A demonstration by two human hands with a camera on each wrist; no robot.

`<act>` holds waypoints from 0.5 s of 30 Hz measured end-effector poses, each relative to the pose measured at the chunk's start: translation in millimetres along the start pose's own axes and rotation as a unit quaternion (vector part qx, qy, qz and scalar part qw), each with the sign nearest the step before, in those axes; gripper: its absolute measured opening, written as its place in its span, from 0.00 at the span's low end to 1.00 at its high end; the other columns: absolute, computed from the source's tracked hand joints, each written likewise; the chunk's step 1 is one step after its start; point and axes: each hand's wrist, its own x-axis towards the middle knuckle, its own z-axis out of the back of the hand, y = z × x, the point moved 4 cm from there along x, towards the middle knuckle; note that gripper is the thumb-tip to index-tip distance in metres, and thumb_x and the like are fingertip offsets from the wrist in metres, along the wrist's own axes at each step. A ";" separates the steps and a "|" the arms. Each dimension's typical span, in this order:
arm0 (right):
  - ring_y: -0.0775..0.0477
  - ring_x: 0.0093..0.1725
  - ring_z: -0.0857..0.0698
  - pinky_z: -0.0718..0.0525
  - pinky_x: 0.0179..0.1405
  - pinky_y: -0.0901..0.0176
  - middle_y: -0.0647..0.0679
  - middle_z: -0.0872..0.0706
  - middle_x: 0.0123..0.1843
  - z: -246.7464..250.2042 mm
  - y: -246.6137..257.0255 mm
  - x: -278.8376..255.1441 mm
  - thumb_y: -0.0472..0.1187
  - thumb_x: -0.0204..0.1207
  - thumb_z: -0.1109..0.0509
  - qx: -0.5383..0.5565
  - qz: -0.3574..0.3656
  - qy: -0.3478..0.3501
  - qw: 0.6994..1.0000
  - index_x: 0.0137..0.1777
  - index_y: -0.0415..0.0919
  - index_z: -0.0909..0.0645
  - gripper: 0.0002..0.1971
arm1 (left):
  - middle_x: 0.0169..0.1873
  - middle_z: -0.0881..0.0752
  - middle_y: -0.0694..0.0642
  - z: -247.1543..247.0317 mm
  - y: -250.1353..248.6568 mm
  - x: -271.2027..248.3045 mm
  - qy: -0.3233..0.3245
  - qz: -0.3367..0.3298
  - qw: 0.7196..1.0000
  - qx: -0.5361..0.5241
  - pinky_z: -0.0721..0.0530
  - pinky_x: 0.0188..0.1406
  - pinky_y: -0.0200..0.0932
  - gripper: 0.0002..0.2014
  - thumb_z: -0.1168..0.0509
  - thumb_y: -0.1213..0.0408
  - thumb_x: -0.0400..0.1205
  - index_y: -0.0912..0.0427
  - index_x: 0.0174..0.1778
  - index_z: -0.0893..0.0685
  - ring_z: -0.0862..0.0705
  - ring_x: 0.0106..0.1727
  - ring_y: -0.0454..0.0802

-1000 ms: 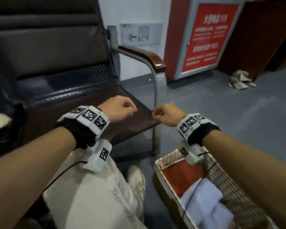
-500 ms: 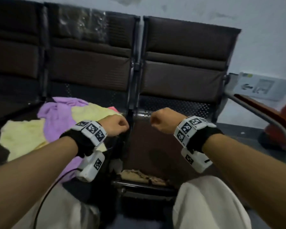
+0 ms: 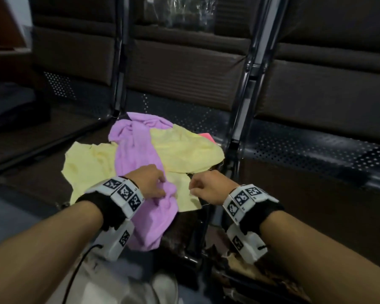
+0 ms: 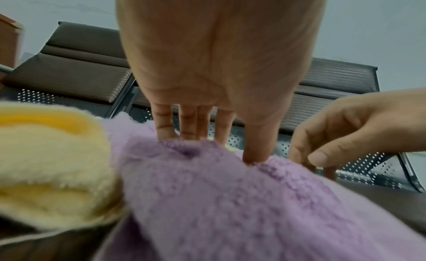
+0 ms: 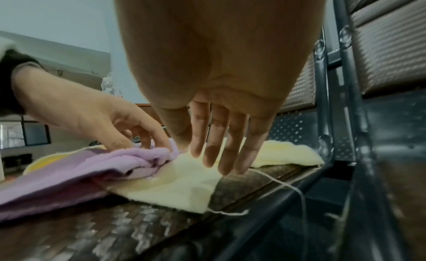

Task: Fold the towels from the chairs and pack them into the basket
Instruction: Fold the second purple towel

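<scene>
**Towels on bench seat: both hands at the pile**

- Bench (image 3: 283, 183): row of dark seats with perforated metal and padded backs; towels lie on the middle seat, reaching its front edge.
- Purple towel (image 3: 138, 154): crumpled strip running from the seat's back to its front edge, its lower end hanging over that edge; lies on top of the yellow towel.
- Yellow towel (image 3: 184, 148): spread flat beneath the purple one, showing on both sides of it; a loose thread trails from its front right corner.
- Pink item (image 3: 206, 136): a corner showing at the far right of the pile; kind cannot be told.
- Left hand (image 3: 150, 183): grip closed on a bunched fold of the purple towel, fingers and thumb dug into the pile.
- Right hand (image 3: 208, 187): grip loose, fingers (image 5: 230, 144) extended downward over the yellow towel's front right corner, holding nothing.
</scene>
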 end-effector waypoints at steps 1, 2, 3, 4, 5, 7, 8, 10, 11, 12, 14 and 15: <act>0.46 0.57 0.16 0.20 0.57 0.57 0.45 0.11 0.56 -4.1 3.0 5.3 0.42 0.79 0.33 0.011 0.003 -0.002 1.000 0.55 0.40 0.15 0.10 | 0.52 0.15 0.58 0.0 1.9 0.7 -0.005 -0.009 1.000 0.000 0.20 0.54 0.45 0.13 0.31 0.56 0.76 0.57 0.53 0.14 0.17 0.55 0.56; 0.46 0.56 0.15 0.20 0.56 0.57 0.45 0.11 0.54 -7.7 5.6 9.6 0.44 0.80 0.33 0.027 0.006 -0.008 1.000 0.55 0.40 0.15 0.10 | 0.49 0.13 0.56 1.4 4.3 1.2 -0.018 -0.013 1.000 -0.014 0.20 0.51 0.43 0.10 0.31 0.57 0.76 0.57 0.48 0.12 0.16 0.53 0.54; 0.45 0.54 0.15 0.20 0.54 0.57 0.45 0.11 0.52 -10.5 7.8 12.2 0.46 0.80 0.34 0.047 0.008 -0.011 0.999 0.53 0.40 0.15 0.12 | 0.47 0.12 0.54 3.8 6.8 1.6 -0.033 -0.016 0.999 -0.033 0.21 0.50 0.41 0.08 0.31 0.58 0.76 0.57 0.46 0.12 0.16 0.51 0.52; 0.45 0.51 0.14 0.19 0.52 0.56 0.45 0.10 0.50 -13.3 9.8 13.6 0.50 0.82 0.36 0.071 0.008 -0.005 0.997 0.52 0.39 0.15 0.15 | 0.45 0.12 0.53 6.3 8.4 2.7 -0.047 -0.022 0.997 -0.053 0.22 0.48 0.39 0.07 0.30 0.59 0.76 0.57 0.46 0.12 0.16 0.49 0.51; 0.46 0.48 0.13 0.18 0.50 0.55 0.46 0.10 0.47 -15.6 11.5 13.5 0.54 0.82 0.39 0.095 0.006 0.007 0.995 0.50 0.39 0.15 0.19 | 0.42 0.13 0.52 8.9 8.3 3.4 -0.063 -0.028 0.995 -0.076 0.24 0.45 0.37 0.07 0.29 0.60 0.76 0.58 0.46 0.13 0.17 0.46 0.49; 0.47 0.44 0.12 0.16 0.46 0.54 0.49 0.12 0.43 -16.5 14.2 10.7 0.61 0.82 0.44 0.139 -0.004 0.033 0.990 0.48 0.38 0.16 0.26 | 0.35 0.16 0.51 17.3 6.1 5.3 -0.102 -0.030 0.981 -0.165 0.26 0.40 0.37 0.05 0.28 0.62 0.76 0.60 0.43 0.14 0.19 0.38 0.47; 0.45 0.43 0.13 0.15 0.46 0.51 0.47 0.13 0.42 -14.1 14.7 7.5 0.63 0.80 0.44 0.166 -0.010 0.037 0.985 0.48 0.37 0.17 0.28 | 0.31 0.17 0.50 23.3 3.1 5.2 -0.118 -0.025 0.964 -0.236 0.25 0.37 0.38 0.04 0.28 0.64 0.76 0.60 0.40 0.15 0.20 0.33 0.47; 0.43 0.41 0.17 0.16 0.50 0.40 0.40 0.15 0.42 -0.8 16.5 -3.8 0.59 0.79 0.39 0.220 -0.009 0.007 0.975 0.50 0.29 0.18 0.28 | 0.24 0.19 0.49 36.7 -7.8 0.8 -0.147 -0.034 0.922 -0.355 0.25 0.33 0.40 0.06 0.28 0.69 0.76 0.58 0.34 0.18 0.23 0.26 0.45; 0.44 0.41 0.19 0.17 0.52 0.37 0.35 0.15 0.43 9.3 17.3 -10.9 0.54 0.79 0.35 0.232 -0.001 -0.021 0.973 0.51 0.27 0.18 0.25 | 0.22 0.20 0.48 42.2 -15.9 -3.5 -0.154 -0.048 0.908 -0.387 0.24 0.32 0.41 0.08 0.28 0.70 0.76 0.57 0.33 0.18 0.23 0.25 0.44; 0.45 0.42 0.21 0.18 0.53 0.36 0.32 0.14 0.46 20.8 17.7 -19.5 0.49 0.79 0.32 0.234 0.009 -0.050 0.971 0.52 0.26 0.18 0.21 | 0.20 0.20 0.46 47.0 -26.8 -8.5 -0.154 -0.069 0.897 -0.409 0.24 0.31 0.41 0.09 0.29 0.71 0.76 0.56 0.32 0.18 0.24 0.24 0.44; 0.49 0.44 0.21 0.18 0.54 0.41 0.33 0.12 0.49 46.0 19.0 -41.1 0.44 0.79 0.31 0.233 0.017 -0.104 0.967 0.52 0.30 0.15 0.15 | 0.20 0.20 0.47 56.3 -54.2 -20.6 -0.149 -0.120 0.873 -0.449 0.24 0.28 0.39 0.09 0.30 0.72 0.77 0.57 0.32 0.19 0.24 0.23 0.42; 0.50 0.45 0.20 0.18 0.55 0.43 0.34 0.12 0.51 58.1 18.6 -53.1 0.42 0.79 0.31 0.242 0.015 -0.125 0.962 0.53 0.31 0.15 0.13 | 0.20 0.20 0.47 60.5 -67.7 -26.6 -0.147 -0.144 0.857 -0.472 0.24 0.26 0.37 0.09 0.31 0.72 0.78 0.58 0.33 0.19 0.24 0.22 0.41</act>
